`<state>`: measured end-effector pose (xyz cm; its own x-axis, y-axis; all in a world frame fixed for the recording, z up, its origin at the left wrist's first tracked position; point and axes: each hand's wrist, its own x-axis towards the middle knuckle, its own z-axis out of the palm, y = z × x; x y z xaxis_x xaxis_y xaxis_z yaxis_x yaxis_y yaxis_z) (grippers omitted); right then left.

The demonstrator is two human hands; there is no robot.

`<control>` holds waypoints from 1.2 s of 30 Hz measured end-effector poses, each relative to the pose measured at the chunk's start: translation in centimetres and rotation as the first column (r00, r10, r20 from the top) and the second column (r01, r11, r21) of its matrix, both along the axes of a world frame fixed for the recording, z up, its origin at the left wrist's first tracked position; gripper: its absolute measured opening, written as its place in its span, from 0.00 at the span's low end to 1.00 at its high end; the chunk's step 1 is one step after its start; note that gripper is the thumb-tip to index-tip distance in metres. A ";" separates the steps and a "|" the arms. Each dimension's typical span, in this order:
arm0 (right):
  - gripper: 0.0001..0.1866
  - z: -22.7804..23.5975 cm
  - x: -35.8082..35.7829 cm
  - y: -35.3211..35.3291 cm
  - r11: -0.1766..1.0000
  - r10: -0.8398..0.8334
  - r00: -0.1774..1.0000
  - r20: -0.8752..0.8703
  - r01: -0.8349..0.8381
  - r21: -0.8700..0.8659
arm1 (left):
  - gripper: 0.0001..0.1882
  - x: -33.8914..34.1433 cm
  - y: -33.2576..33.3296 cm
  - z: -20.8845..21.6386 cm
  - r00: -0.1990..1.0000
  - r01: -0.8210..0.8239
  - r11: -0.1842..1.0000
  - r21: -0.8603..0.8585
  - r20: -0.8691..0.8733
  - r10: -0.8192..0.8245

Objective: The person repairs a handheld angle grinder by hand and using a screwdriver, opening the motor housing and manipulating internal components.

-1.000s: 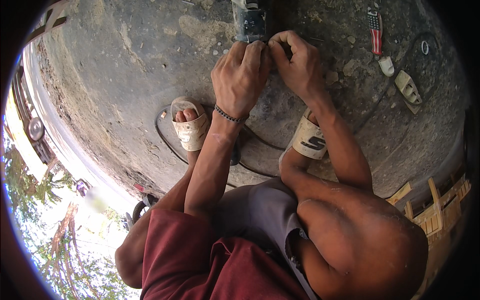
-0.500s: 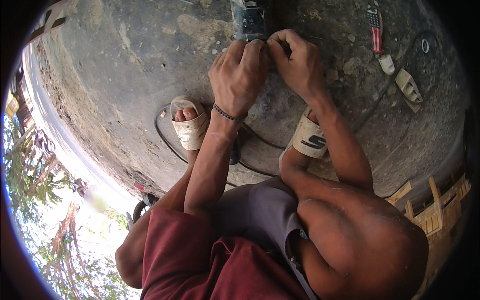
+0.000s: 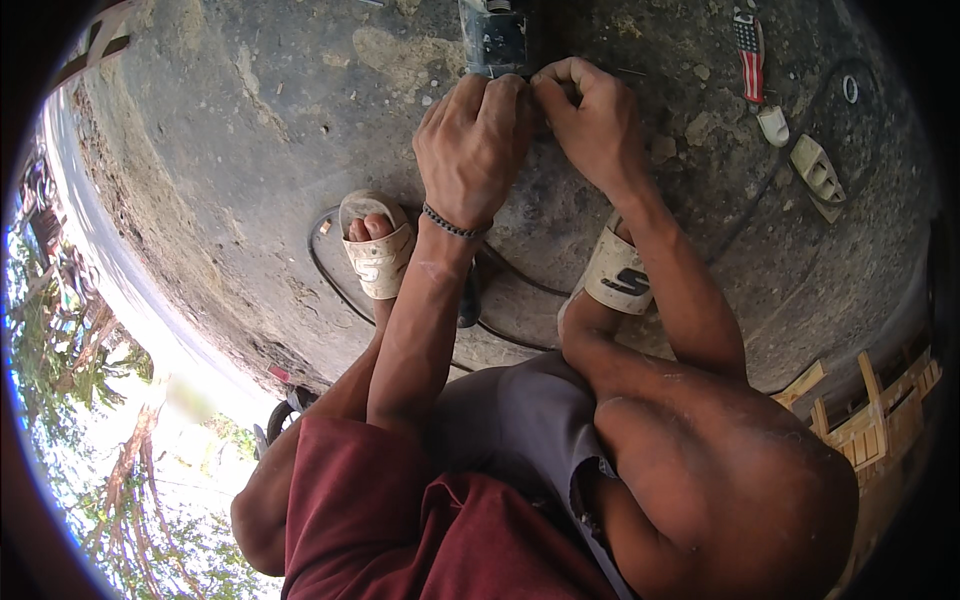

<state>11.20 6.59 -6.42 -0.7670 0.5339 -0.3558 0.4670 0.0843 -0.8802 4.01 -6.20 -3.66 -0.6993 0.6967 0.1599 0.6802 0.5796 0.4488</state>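
Note:
My left hand (image 3: 472,145), with a dark chain bracelet at its wrist, is closed at the near end of a dark power tool body (image 3: 497,42). Only part of that tool shows at the top edge. Close beside it, my right hand (image 3: 592,115) has its thumb and forefinger pinched together, meeting the left fingertips. Whatever lies between the fingers of either hand is hidden or too small to make out.
A folding knife with a flag-patterned handle (image 3: 749,58) lies at the far right, near a white plastic piece (image 3: 773,126), a pale plastic part (image 3: 817,170) and a ring (image 3: 850,89). A black cable (image 3: 520,343) crosses the concrete floor (image 3: 250,190) between my sandals. Wooden slats (image 3: 870,425) stand at lower right.
Both hands have shifted very slightly up and left, still together by the tool. Nothing else has visibly moved on the floor.

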 end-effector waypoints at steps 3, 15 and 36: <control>0.12 0.0 0.0 0.0 0.997 0.001 1.000 0.031 0.002 -0.073 | 0.10 0.0 0.0 -0.2 1.000 -0.010 1.000 0.020 0.001 0.010; 0.10 -0.4 0.2 0.2 0.998 0.024 0.999 -0.029 -0.025 -0.060 | 0.11 -0.6 -0.4 -0.2 0.995 0.093 0.996 -0.006 -0.037 -0.093; 0.09 -1.1 0.4 1.6 0.973 0.130 0.983 -0.133 -0.153 -0.175 | 0.14 1.0 -0.6 -1.8 0.999 -0.001 1.000 0.030 0.049 -0.001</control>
<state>11.63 8.16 -7.53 -0.8730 0.3513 -0.3383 0.3521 -0.0260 -0.9356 5.00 -6.84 -5.48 -0.7068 0.6921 0.1462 0.6569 0.5655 0.4987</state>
